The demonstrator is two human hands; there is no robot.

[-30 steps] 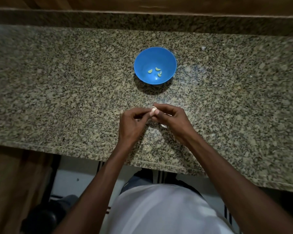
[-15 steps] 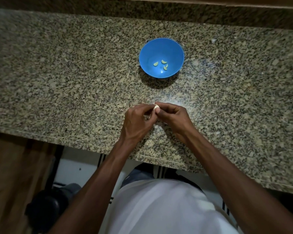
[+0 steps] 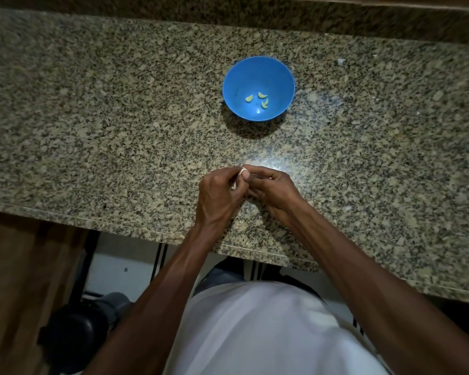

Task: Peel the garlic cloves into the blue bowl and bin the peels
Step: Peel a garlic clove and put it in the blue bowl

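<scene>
A blue bowl (image 3: 229, 77) stands on the granite counter (image 3: 92, 117) and holds three peeled garlic cloves (image 3: 258, 99). Nearer the counter's front edge, my left hand (image 3: 218, 194) and my right hand (image 3: 272, 189) meet fingertip to fingertip. Between them they pinch a pale garlic clove (image 3: 244, 171), mostly hidden by the fingers. A bit of pale skin shows under my left fingers.
Small white scraps lie on the counter at the far right (image 3: 341, 61) and near the right front (image 3: 349, 208). Below the counter edge at the lower left sits a dark round object (image 3: 73, 331), possibly a bin. A wooden panel (image 3: 16, 280) stands at the left.
Both hands stay together on the clove with small finger shifts. The camera has tilted, so the bowl and hands sit slightly differently in the view.
</scene>
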